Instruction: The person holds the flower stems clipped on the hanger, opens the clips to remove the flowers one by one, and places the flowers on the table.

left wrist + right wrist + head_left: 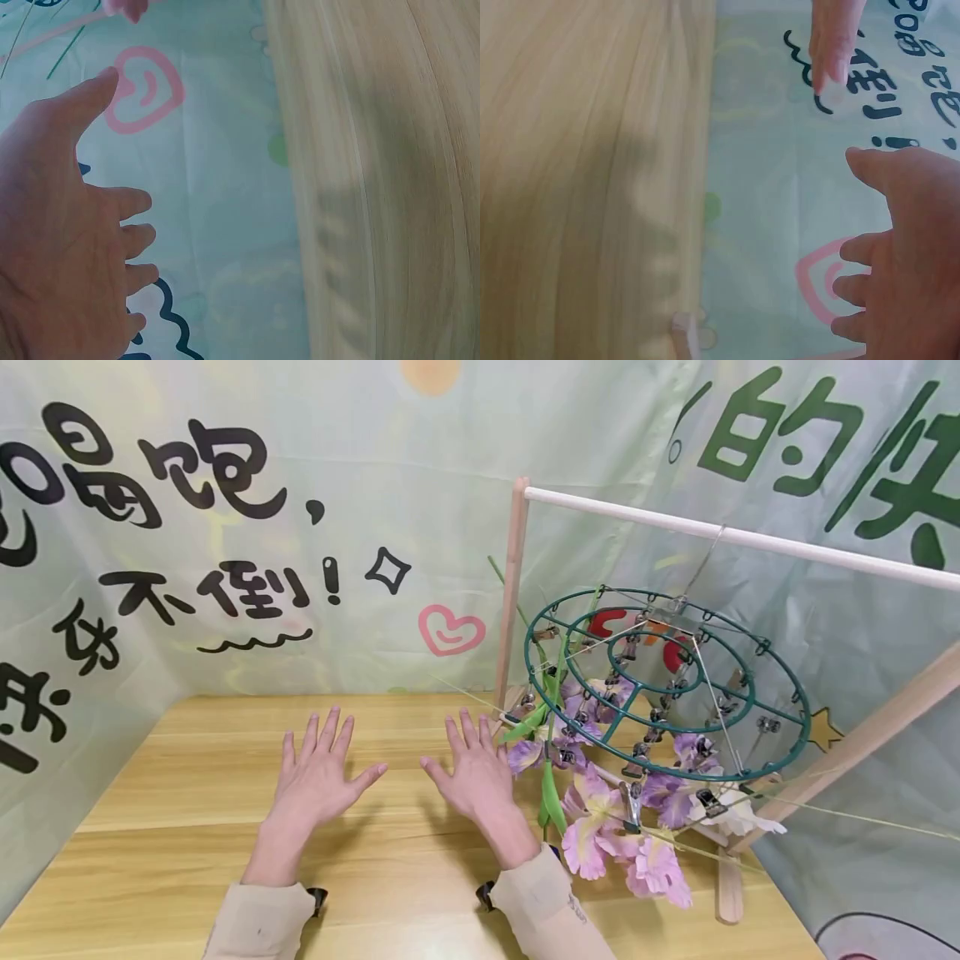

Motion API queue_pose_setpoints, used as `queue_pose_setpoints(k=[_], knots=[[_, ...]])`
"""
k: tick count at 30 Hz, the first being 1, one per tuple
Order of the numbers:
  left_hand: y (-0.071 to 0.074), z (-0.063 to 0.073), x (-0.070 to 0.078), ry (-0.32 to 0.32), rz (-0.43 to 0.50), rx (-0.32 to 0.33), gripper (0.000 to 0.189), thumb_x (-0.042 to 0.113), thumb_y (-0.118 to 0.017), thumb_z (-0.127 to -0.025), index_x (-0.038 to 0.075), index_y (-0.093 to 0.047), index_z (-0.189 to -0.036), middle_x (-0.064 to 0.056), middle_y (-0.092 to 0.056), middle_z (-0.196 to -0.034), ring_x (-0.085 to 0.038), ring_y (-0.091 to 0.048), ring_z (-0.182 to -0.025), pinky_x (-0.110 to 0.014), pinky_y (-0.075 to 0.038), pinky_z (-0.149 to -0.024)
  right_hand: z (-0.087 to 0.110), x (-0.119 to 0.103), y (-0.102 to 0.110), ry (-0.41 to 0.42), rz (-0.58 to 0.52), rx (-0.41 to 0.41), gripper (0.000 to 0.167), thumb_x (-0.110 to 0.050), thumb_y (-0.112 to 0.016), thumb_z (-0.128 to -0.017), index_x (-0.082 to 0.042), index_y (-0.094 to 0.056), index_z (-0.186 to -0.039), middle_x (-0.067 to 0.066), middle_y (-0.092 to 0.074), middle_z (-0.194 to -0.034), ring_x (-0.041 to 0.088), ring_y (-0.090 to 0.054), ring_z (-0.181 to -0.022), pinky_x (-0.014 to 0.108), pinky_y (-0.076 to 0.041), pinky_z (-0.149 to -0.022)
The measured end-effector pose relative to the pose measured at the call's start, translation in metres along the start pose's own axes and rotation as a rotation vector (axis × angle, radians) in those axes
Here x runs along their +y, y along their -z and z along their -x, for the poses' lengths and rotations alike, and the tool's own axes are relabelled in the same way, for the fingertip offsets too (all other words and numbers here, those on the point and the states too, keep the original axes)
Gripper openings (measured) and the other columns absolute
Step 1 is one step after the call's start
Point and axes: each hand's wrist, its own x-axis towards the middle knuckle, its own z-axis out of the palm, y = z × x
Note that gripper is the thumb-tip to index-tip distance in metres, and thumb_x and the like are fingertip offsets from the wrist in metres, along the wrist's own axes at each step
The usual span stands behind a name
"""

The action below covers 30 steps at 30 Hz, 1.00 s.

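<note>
Both hands are held out over the wooden table (195,793), palms down with fingers straight and spread. My left hand (317,772) is on the left, its thumb pointing toward the other hand, and it holds nothing. The right hand (476,768) holds nothing either; its fingers reach near the base of a wooden stand (512,593). From the stand's white bar (637,510) hangs a round green rack (806,718) with many small metal clips. Purple and pink artificial flowers (588,822) with green leaves hang below the rack, to the right of the right hand.
A printed cloth (360,468) with large characters and a pink heart (452,631) stands behind the table. The stand's slanted leg (862,747) and its foot (729,893) take up the table's right side. Thin stems stick out past the rack.
</note>
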Motion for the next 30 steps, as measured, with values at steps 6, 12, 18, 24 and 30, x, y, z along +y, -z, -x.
queue_pose_setpoints(k=[6, 12, 18, 24, 30], knots=[[-0.001, 0.000, 0.006, -0.020, 0.013, 0.024, 0.102, 0.076, -0.046, -0.097, 0.002, -0.023, -0.164, -0.019, -0.008, -0.173, -0.046, -0.005, -0.157, -0.071, 0.007, -0.122, 0.013, -0.003, 0.012, 0.098, -0.109, 0.062, 0.082, -0.066, -0.048, -0.102, -0.019, -0.026, -0.166, 0.005, -0.017, -0.173, 0.030, -0.011, -0.159, 0.061, -0.020, -0.125], [-0.001, -0.007, 0.016, -0.051, 0.039, 0.050, 0.100, 0.074, -0.047, -0.098, 0.003, -0.023, -0.164, -0.019, -0.012, -0.173, -0.046, -0.011, -0.157, -0.070, 0.005, -0.122, 0.035, -0.003, 0.034, 0.248, -0.291, 0.138, 0.075, -0.052, -0.057, -0.104, -0.015, -0.032, -0.164, 0.003, -0.026, -0.171, 0.031, -0.028, -0.155, 0.059, -0.030, -0.122], [-0.002, -0.019, 0.029, -0.100, 0.056, 0.090, 0.097, 0.073, -0.047, -0.098, 0.004, -0.028, -0.163, -0.017, -0.019, -0.172, -0.041, -0.017, -0.157, -0.069, 0.000, -0.124, 0.061, 0.001, 0.056, 0.393, -0.425, 0.296, 0.064, -0.033, -0.068, -0.102, -0.015, -0.045, -0.158, 0.001, -0.046, -0.161, 0.024, -0.047, -0.145, 0.048, -0.041, -0.117], [-0.001, -0.033, 0.048, -0.164, 0.111, 0.171, 0.091, 0.070, -0.051, -0.099, 0.004, -0.037, -0.159, -0.015, -0.027, -0.170, -0.038, -0.027, -0.154, -0.067, -0.011, -0.124, 0.077, 0.006, 0.083, 0.607, -0.519, 0.549, 0.051, -0.012, -0.070, -0.097, -0.002, -0.057, -0.145, 0.013, -0.061, -0.145, 0.029, -0.061, -0.131, 0.040, -0.047, -0.113], [0.002, -0.050, 0.067, -0.215, 0.139, 0.207, 0.082, 0.059, -0.057, -0.099, 0.005, -0.040, -0.158, -0.014, -0.033, -0.167, -0.035, -0.032, -0.152, -0.063, -0.017, -0.125, 0.086, 0.016, 0.120, 0.716, -0.616, 0.815, 0.034, -0.005, -0.065, -0.098, 0.011, -0.064, -0.128, 0.025, -0.068, -0.129, 0.029, -0.068, -0.120, 0.036, -0.054, -0.105]])
